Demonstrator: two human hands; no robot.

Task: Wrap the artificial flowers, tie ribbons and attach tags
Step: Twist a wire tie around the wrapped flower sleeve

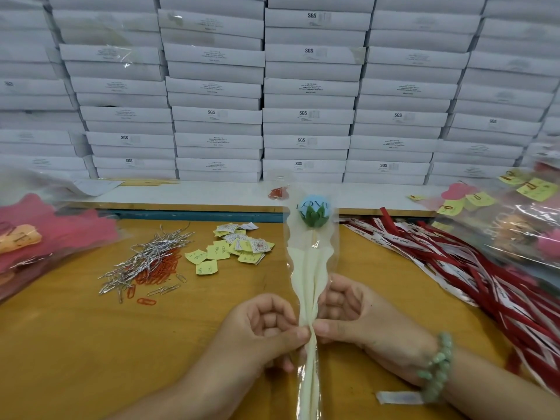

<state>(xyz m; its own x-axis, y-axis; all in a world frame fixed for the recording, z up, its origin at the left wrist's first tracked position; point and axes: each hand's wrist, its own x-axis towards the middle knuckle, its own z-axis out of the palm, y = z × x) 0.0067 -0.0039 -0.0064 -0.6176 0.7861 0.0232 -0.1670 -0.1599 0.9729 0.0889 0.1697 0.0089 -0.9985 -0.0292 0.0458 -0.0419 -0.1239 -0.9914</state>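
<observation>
Both hands, your left hand (pixel 266 325) and right hand (pixel 348 316), pinch the wrapped flower (pixel 312 262) at its gathered neck above the table (pixel 91 344), holding the wrap bunched so a twist tie (pixel 145 256) can probably cinch it.

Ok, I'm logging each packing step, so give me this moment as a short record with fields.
item: artificial flower, blue head, inside cream paper and a clear sleeve
left hand: pinches the sleeve at its narrow neck
right hand: pinches the same neck from the other side
left of item: silver twist ties, orange paper clips, yellow tags on the table
right of item: red and white ribbons
progress: wrapped; no ribbon or tag visible on it
</observation>
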